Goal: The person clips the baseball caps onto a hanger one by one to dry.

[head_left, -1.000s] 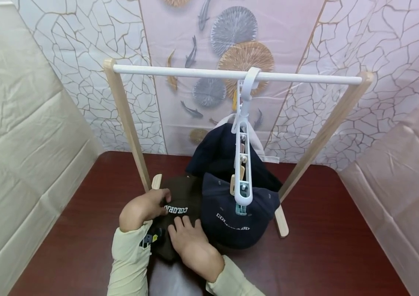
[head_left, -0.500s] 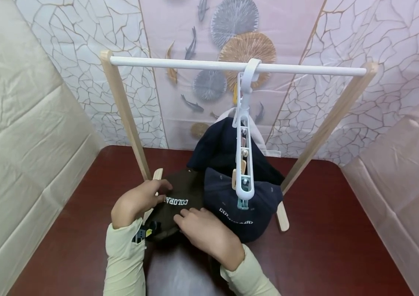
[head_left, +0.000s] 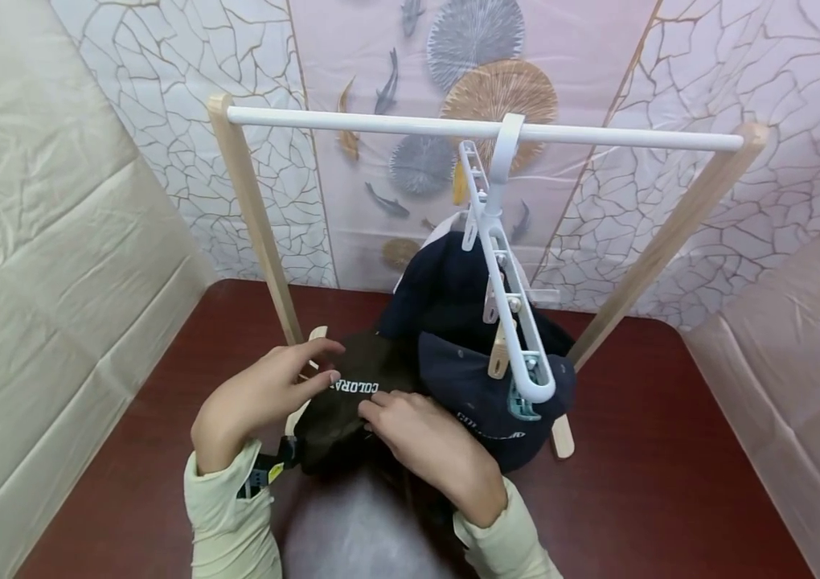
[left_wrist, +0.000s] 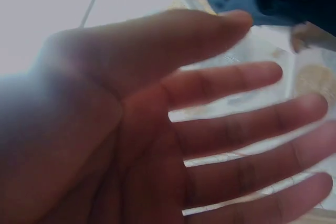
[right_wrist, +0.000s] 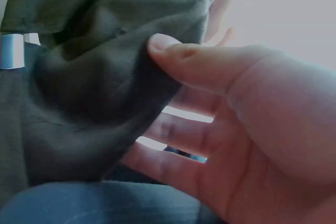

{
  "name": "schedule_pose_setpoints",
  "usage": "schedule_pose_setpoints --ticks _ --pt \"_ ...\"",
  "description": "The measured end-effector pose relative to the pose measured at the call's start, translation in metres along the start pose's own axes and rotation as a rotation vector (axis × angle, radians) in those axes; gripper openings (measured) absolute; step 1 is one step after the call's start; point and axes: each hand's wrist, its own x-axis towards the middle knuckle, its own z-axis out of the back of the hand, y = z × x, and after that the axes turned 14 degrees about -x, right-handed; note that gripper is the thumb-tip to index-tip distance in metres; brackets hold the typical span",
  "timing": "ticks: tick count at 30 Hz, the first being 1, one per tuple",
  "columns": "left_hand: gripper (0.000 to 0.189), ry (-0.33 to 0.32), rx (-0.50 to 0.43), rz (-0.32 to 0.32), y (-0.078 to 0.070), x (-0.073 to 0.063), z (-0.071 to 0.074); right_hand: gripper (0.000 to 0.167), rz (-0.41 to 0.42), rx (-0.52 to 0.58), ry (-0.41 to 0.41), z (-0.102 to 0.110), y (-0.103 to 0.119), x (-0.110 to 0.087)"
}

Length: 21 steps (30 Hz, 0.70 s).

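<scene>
A dark brown cap (head_left: 330, 418) with white lettering hangs low at the rack's left, in front of the person. My right hand (head_left: 428, 438) grips its right side; in the right wrist view the thumb presses the brown cloth (right_wrist: 105, 93) with the fingers behind it. My left hand (head_left: 258, 402) is at the cap's left, thumb and fingertips beside the lettering. In the left wrist view its fingers (left_wrist: 231, 85) are spread and nearly straight, holding nothing. A navy cap (head_left: 453, 378) with white lettering hangs just right of the brown one, near a teal clip (head_left: 523, 412).
A white clip hanger (head_left: 506, 153) hooks over the white rail (head_left: 381, 123) of a wooden rack. Its peach clip (head_left: 498, 360) and others hang below. Another dark navy cap (head_left: 439, 273) and something white hang behind. Wooden posts (head_left: 254, 217) stand either side on the dark red table (head_left: 670, 450).
My left hand has shifted left, its fingers opening away from the brown cap. My right hand has moved right and now grips the cap's edge. The hanger has swung, its front end turning right.
</scene>
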Motion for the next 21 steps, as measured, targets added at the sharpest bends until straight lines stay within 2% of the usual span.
schedule_pose_setpoints --ticks 4,8,11,16,21 --pt "0.032 -0.016 -0.012 -0.065 -0.010 -0.004 0.000 0.006 -0.043 0.005 -0.081 0.004 -0.001 0.000" --pt "0.031 -0.071 -0.010 -0.117 -0.020 -0.011 -0.001 0.003 -0.110 0.070 -0.163 0.007 -0.002 0.000" --pt "0.031 -0.113 -0.009 -0.144 -0.028 -0.018 0.000 0.008 -0.157 0.146 -0.211 0.009 -0.003 0.000" --pt "0.035 -0.169 0.054 -0.141 -0.040 -0.031 0.000 0.011 -0.223 0.292 -0.264 0.012 -0.004 -0.002" --pt "0.043 -0.150 0.116 -0.133 -0.047 -0.043 0.000 0.013 -0.274 0.359 -0.343 0.015 -0.002 -0.001"
